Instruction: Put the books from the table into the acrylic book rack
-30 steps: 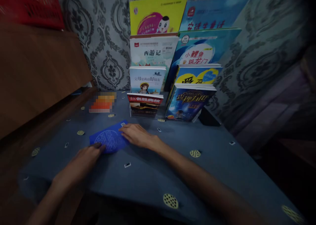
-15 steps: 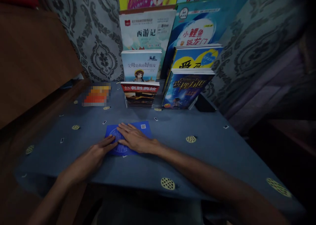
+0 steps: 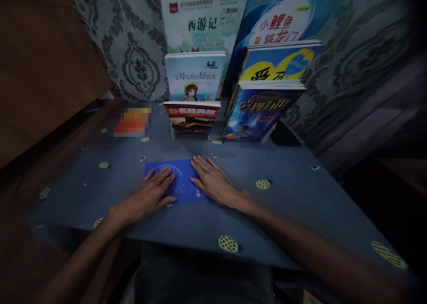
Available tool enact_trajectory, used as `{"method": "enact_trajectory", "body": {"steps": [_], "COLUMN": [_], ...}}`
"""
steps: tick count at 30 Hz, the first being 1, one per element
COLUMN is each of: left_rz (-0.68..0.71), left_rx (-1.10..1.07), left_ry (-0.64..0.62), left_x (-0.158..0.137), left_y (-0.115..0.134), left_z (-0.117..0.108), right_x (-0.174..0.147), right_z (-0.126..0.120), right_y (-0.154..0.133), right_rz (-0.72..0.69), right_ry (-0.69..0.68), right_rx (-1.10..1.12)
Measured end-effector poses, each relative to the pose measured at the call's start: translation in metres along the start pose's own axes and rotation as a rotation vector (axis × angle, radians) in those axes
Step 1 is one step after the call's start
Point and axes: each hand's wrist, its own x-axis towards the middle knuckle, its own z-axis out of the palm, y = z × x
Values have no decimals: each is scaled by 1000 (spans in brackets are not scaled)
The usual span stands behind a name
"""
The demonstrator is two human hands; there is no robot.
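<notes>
A thin blue printed sheet (image 3: 185, 173) lies flat on the table in front of me, with a pale circle and small writing on it. My left hand (image 3: 153, 190) rests palm down over its left part, fingers spread. At its right edge my right hand (image 3: 215, 182) also lies palm down, fingers outstretched, partly on the sheet and partly on the cloth. The sheet's right corner is hidden beneath that hand.
A patterned blue-grey cloth (image 3: 276, 215) covers the table. At the back, a clear rack holds several upright books, among them a red-topped book (image 3: 193, 119) and a dark blue book (image 3: 258, 113). A blurred orange item (image 3: 131, 122) lies back left; a wooden cabinet (image 3: 43, 64) stands left.
My right hand has slid right, from the sheet's middle to its right edge, covering the QR code. My left hand has moved right and further onto the sheet. The view has tilted down slightly.
</notes>
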Motion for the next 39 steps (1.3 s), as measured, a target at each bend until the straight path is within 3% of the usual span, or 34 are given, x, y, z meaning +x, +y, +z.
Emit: {"method": "enact_trajectory", "body": {"steps": [4, 9, 14, 17, 22, 27, 32, 39], "left_rz": [-131, -338, -246, -218, -258, -273, -272, -282], "left_rx": [102, 152, -64, -186, -201, -200, -200, -162], "left_ry": [78, 131, 150, 143, 136, 144, 172, 159], "left_x": [23, 4, -17, -21, -20, -20, -20, -19], "left_y": [0, -18, -49, -62, -60, -53, -51, -52], "left_z": [7, 13, 7, -3, -12, -8, -7, -7], "right_x": [1, 1, 0, 6, 29, 37, 20, -19], "right_z": [2, 5, 5, 7, 20, 36, 34, 10], "right_y": [0, 4, 6, -2, -51, -95, -95, -71], "right_rz": [-3, -19, -24, -150, -452, -630, -674, -568], "right_ry": [13, 15, 14, -10, -139, -179, -173, -243], "right_rx": [-2, 8, 21, 62, 154, 173, 230, 252]}}
